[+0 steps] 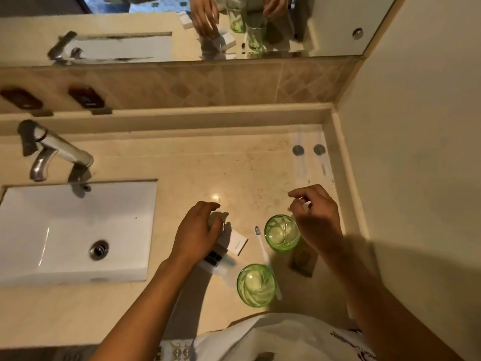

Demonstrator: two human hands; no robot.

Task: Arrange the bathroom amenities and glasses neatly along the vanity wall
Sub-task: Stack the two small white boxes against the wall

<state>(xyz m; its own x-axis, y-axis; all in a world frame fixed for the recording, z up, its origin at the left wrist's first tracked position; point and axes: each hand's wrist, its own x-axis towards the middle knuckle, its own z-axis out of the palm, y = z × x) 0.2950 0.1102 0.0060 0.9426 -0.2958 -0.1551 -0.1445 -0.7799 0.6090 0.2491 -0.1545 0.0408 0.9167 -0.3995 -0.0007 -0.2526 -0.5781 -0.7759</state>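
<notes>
Two green glasses stand upright on the beige vanity top [234, 165], one farther back [282, 233] and one nearer me [256, 285]. A white toothbrush [261, 243] lies between them. My left hand [197, 230] curls over a small pale box [216, 219] and grips it, above a pile of amenities: a white box [238, 242], a black item [214, 256] and a clear packet [226, 265]. My right hand [316, 220] hovers just right of the far glass, pinching a small white item [305, 205] that is mostly hidden by the fingers.
Two long white packets [309, 155] lie in the far right corner by the side wall. A dark square packet [303, 259] lies under my right wrist. The sink [78, 230] and faucet [52, 152] are on the left. The tiled backsplash [234, 84] carries brown dispensers [86, 97], with the mirror [156, 35] above.
</notes>
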